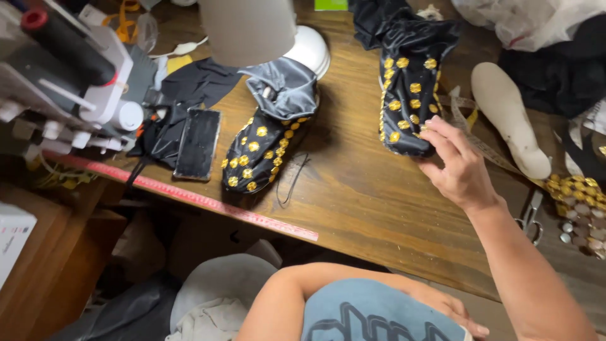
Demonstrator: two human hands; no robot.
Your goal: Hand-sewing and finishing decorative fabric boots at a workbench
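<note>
The black boot cover point(407, 95) with gold studs lies on the desk point(366, 189) under the right hand point(457, 167), fingers point(435, 136) apart and resting on its toe; a matching studded cover point(265, 142) lies well apart; left hand point(445, 309) rests in the lap.

On the table point(353, 189), one boot cover point(268, 142) lies left of another point(407, 95), phone point(197, 143) farther left.

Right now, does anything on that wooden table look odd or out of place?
Little stands out. The left black shoe cover with gold discs lies slanted, its toe near the table's front edge, and a loose black thread trails beside it. The right hand touches the other one.
</note>
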